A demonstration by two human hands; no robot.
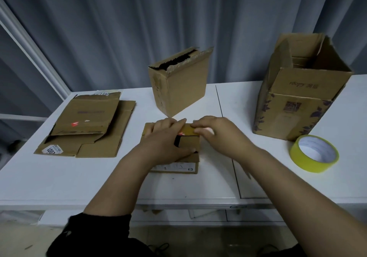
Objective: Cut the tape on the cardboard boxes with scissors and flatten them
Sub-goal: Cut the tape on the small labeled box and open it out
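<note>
Two hands (164,137) (220,135) around small box (188,143)

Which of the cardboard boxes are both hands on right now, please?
The small low box at the front centre, under the left hand and right hand. The plain box and the leaf-printed box stand untouched behind; the flattened cardboard lies left.
</note>
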